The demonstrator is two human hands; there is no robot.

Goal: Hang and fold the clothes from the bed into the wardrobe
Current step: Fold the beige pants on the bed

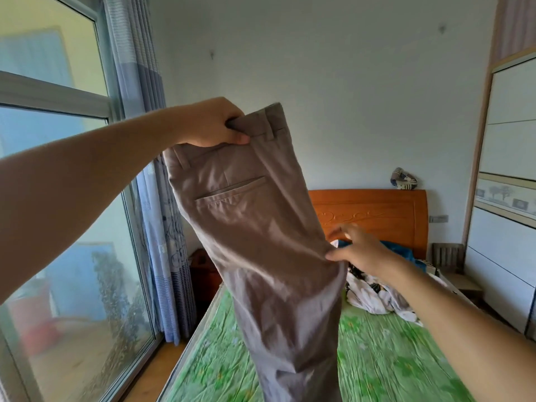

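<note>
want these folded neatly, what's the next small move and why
Probably pinch the side edge of the trousers with the right hand, which only touches it, and pull them taut: the left hand grips just the waistband, and the legs hang creased over the bed.

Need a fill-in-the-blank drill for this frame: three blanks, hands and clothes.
1. The left hand grips the trousers by the ____.
2. The right hand meets the trousers' side edge, ____ than the left hand.
3. The bed sheet under them is ____.
Missing: waistband; lower; green.
</note>
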